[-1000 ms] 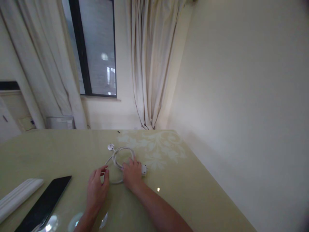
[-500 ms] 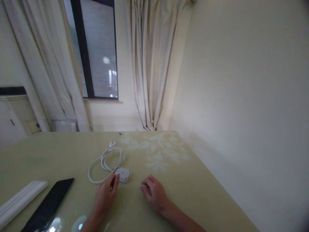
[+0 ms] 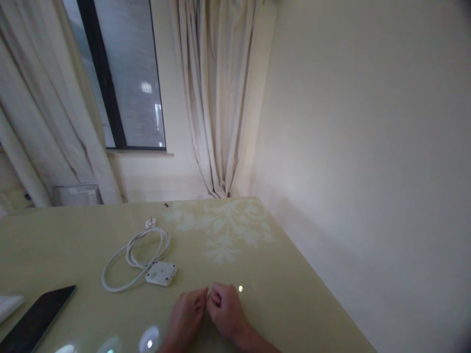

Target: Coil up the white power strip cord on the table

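A white power adapter (image 3: 161, 273) lies on the pale green table (image 3: 257, 274), its white cable (image 3: 127, 257) looped behind it and ending in a white plug (image 3: 149, 223). My left hand (image 3: 187, 314) and my right hand (image 3: 225, 310) rest side by side on the table near the front edge, fingertips touching each other. Both have their fingers curled in, and nothing shows in either. The adapter lies apart from them, a short way to the left and further back.
A black tablet (image 3: 35, 321) lies at the front left, with a white object (image 3: 9, 304) at the frame's left edge. Behind the table are a window (image 3: 121, 78), cream curtains (image 3: 213, 98) and a bare wall (image 3: 368, 147) on the right.
My hands have let go of the adapter and cable and drawn back toward me, meeting at the front of the table. The view has swung right.
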`<control>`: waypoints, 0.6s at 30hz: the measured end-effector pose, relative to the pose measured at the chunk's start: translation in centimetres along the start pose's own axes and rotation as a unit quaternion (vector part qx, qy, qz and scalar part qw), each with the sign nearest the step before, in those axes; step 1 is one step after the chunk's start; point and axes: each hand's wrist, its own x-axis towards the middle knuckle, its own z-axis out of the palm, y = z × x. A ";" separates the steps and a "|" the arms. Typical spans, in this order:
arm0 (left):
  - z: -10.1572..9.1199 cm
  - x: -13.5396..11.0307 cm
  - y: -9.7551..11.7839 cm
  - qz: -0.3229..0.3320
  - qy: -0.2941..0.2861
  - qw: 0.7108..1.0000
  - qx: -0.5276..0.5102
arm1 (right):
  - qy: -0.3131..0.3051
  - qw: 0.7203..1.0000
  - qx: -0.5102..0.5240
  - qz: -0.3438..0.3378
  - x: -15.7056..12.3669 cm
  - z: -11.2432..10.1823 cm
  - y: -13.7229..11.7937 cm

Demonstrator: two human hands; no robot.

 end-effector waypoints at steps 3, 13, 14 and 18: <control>0.4 -0.7 -0.5 0.012 -0.036 0.999 0.020 | -0.017 1.000 -0.004 -0.007 -0.1 0.2 0.4; 0.2 -1.3 -1.4 0.048 -0.101 0.990 0.087 | -0.017 1.000 0.003 -0.007 0.0 0.4 1.2; 0.3 -1.3 -1.6 0.052 -0.105 0.989 0.091 | -0.018 1.000 0.002 -0.008 -0.1 0.4 1.2; 0.6 -1.5 -2.6 0.078 -0.107 0.985 0.109 | -0.024 1.000 0.010 -0.005 0.0 0.3 1.0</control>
